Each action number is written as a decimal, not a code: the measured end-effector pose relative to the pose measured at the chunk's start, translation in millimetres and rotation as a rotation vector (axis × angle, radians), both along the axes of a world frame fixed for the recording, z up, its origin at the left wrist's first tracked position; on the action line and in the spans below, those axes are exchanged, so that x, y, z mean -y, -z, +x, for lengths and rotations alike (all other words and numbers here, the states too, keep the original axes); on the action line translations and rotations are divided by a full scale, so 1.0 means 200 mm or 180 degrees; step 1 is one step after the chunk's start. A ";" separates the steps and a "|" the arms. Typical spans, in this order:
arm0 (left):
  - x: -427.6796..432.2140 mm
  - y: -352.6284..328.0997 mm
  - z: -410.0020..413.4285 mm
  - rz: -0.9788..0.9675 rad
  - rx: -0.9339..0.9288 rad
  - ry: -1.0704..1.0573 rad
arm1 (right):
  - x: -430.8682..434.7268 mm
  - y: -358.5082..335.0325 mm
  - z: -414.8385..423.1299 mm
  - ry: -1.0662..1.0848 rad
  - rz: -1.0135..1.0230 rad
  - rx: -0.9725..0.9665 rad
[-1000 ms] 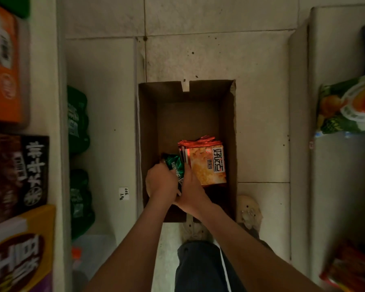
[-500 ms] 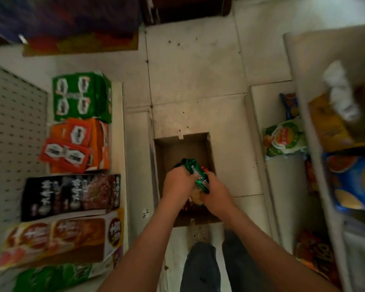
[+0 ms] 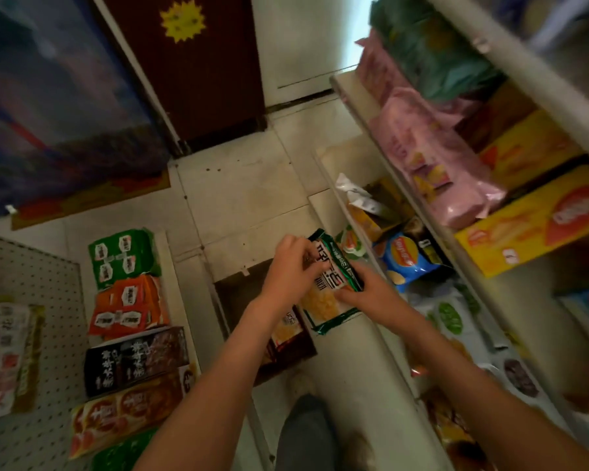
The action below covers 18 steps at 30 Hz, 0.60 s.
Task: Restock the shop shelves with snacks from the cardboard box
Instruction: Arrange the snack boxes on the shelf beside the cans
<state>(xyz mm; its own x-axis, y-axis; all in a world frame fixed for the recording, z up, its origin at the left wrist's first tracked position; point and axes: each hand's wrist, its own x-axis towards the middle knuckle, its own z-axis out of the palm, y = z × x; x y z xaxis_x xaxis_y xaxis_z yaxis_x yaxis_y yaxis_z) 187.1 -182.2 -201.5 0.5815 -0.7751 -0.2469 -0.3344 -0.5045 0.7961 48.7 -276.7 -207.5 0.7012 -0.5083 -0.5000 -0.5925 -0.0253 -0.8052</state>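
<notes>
Your fingers (image 3: pixel 300 249) are clamping on the green snack packets (image 3: pixel 334 266): left hand (image 3: pixel 286 270) pinching the upper edge, right hand (image 3: pixel 361 290) gripping the lower side. You are holding them mid-frame, above the cardboard box (image 3: pixel 232 294) on the floor. Be squeezing evenly so none is slipping while you are choosing a gap on the shelves (image 3: pixel 354 351) at right.
</notes>
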 end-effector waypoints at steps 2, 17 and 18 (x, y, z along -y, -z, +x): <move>0.03 -0.10 -0.08 -0.0126 0.0100 -0.0021 | 0.02 -0.13 -0.12 0.0114 0.0069 0.0106; 0.05 -0.99 -1.25 -0.0750 -0.1027 0.1222 | -0.26 -1.02 -1.57 0.1869 -0.0049 0.1822; 0.04 -1.04 -1.33 -0.0838 -0.1164 0.1213 | -0.28 -1.07 -1.63 0.2116 0.0021 0.2068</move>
<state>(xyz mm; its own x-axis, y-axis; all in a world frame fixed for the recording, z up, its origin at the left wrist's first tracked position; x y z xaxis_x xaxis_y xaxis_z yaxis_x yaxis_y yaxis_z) -78.2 -191.1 6.5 0.1633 -0.9751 -0.1499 -0.1336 -0.1724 0.9759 -277.4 -219.9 5.8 0.4102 -0.9047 -0.1156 0.0836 0.1635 -0.9830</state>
